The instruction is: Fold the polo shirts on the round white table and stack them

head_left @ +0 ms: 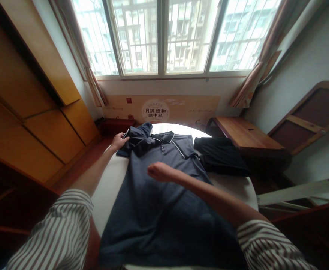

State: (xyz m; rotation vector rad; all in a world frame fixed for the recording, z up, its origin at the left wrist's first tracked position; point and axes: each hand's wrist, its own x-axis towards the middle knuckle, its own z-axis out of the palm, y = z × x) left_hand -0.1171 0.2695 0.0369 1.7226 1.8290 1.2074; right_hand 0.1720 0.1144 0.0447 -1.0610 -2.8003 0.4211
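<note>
A dark navy polo shirt (153,202) lies spread front side up, its collar at the far end and white piping along collar and sleeve. At its upper left, my left hand (120,141) pinches the edge of the left-lying sleeve, lifted a little. Over the middle of the chest, below the buttons, is my right hand (161,171), its fingers curled in and nothing visible in them. Whether it touches the cloth I cannot tell. Beneath the lifted sleeve a dark folded garment (146,128) shows in part.
The shirt rests on a round white table (226,183). A folded black garment (223,155) lies at the table's right. Behind it stands a wooden desk (246,131). Yellow cabinets (49,131) line the left side, and a barred window (164,37) is ahead.
</note>
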